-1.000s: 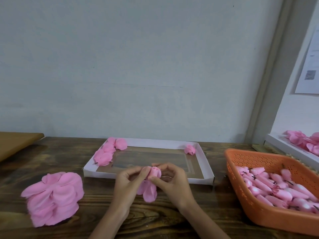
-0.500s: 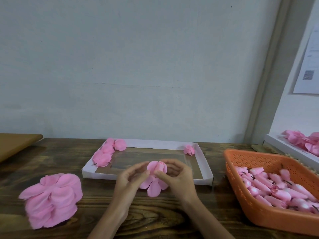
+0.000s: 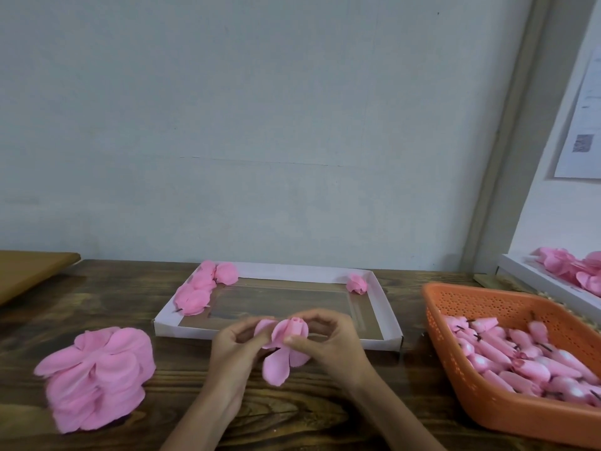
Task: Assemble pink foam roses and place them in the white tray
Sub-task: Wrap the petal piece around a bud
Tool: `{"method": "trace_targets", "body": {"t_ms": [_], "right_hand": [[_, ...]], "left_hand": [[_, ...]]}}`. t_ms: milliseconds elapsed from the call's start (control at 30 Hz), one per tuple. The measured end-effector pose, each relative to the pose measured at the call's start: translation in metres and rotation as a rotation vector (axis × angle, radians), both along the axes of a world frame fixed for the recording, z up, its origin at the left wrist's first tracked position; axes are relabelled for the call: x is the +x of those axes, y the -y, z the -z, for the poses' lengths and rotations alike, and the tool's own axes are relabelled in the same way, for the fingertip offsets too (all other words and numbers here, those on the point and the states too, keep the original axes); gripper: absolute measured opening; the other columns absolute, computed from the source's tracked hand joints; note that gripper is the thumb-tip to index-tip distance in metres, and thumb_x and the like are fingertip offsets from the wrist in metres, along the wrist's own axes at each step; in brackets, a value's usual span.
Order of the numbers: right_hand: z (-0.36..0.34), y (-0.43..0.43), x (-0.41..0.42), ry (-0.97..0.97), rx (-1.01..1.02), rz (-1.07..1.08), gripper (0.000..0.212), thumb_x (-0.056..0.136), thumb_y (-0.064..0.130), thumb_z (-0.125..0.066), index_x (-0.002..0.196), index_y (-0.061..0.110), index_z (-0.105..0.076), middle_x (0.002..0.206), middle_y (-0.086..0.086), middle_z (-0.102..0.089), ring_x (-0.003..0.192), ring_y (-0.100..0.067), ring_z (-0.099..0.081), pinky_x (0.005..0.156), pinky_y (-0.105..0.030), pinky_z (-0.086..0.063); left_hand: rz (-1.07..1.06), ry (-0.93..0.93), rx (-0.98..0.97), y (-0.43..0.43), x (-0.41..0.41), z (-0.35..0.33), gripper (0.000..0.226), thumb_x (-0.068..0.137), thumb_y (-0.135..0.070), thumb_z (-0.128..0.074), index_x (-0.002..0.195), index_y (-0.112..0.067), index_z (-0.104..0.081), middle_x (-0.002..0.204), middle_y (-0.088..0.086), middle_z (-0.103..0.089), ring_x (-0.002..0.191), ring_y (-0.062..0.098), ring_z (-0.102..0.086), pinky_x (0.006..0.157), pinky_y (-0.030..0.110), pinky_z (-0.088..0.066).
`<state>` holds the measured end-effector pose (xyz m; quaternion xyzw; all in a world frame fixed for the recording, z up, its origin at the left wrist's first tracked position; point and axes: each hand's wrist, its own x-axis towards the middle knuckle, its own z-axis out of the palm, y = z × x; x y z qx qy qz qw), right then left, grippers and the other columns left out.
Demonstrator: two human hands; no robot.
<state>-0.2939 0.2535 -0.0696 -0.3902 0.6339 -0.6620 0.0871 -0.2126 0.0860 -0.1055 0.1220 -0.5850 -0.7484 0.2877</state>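
Whereas half a second ago its petals fanned wider, the pink foam rose (image 3: 287,336) now has them cupped closer round the bud. My left hand (image 3: 232,348) and right hand (image 3: 328,345) pinch it with curled fingers (image 3: 313,319). It stands roughly upright above the tabletop (image 3: 169,415), bud tip up, one loose petal hanging down, just before the white tray (image 3: 182,328).

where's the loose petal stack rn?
Head view, lower left: the petal stack sits on the wooden table, nearer the camera than the white tray's left corner, with the left hand holding the rose to its right.
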Motion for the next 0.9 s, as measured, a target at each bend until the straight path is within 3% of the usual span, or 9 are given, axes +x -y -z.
{"method": "trace_targets", "body": {"t_ms": [167, 333, 533, 733, 900], "right_hand": [[0.0, 0.003, 0.007, -0.036, 0.059, 0.096, 0.027, 0.08, 0.019, -0.09, 0.105, 0.015, -0.078, 0.1, 0.002, -0.081, 0.096, -0.018, -0.077, 0.078, -0.031, -0.063], [0.002, 0.007, 0.012, -0.042, 0.051, 0.118, 0.028, 0.079, 0.018, -0.091, 0.102, 0.017, -0.076, 0.111, 0.011, -0.077, 0.098, -0.015, -0.076, 0.08, -0.033, -0.064], [0.002, 0.008, 0.012, -0.055, 0.063, 0.108, 0.029, 0.079, 0.023, -0.091, 0.1, 0.018, -0.072, 0.1, 0.005, -0.078, 0.095, -0.018, -0.075, 0.081, -0.036, -0.064], [0.0, 0.004, 0.003, 0.052, 0.013, 0.111, 0.027, 0.078, 0.02, -0.091, 0.097, 0.016, -0.073, 0.099, -0.002, -0.078, 0.093, -0.023, -0.075, 0.083, -0.048, -0.063], [0.001, 0.009, 0.012, 0.045, 0.021, -0.056, 0.023, 0.076, 0.012, -0.089, 0.091, 0.013, -0.071, 0.093, -0.007, -0.08, 0.086, -0.019, -0.075, 0.076, -0.036, -0.06]], "left_hand": [[-0.047, -0.02, -0.032, -0.004, 0.002, -0.002, 0.04, 0.06, -0.041, -0.088, 0.091, -0.016, -0.085, 0.097, 0.012, -0.08, 0.094, 0.027, -0.077, 0.078, 0.035, -0.061], [-0.074, -0.065, -0.105, -0.01, 0.006, -0.006, 0.029, 0.067, -0.036, -0.083, 0.089, -0.017, -0.085, 0.093, 0.012, -0.08, 0.089, 0.025, -0.077, 0.069, 0.025, -0.06], [-0.042, -0.054, -0.16, -0.015, 0.007, -0.012, 0.039, 0.072, -0.046, -0.08, 0.092, -0.014, -0.084, 0.093, 0.012, -0.079, 0.089, 0.022, -0.076, 0.07, 0.023, -0.058], [-0.005, -0.053, 0.024, -0.012, 0.008, -0.021, 0.044, 0.095, -0.049, -0.057, 0.104, -0.014, -0.082, 0.103, 0.023, -0.078, 0.098, 0.033, -0.076, 0.082, 0.037, -0.06], [-0.014, -0.05, 0.127, -0.01, 0.01, -0.02, 0.038, 0.096, -0.044, -0.059, 0.108, -0.014, -0.08, 0.097, 0.015, -0.076, 0.093, 0.029, -0.075, 0.071, 0.034, -0.061]]}}
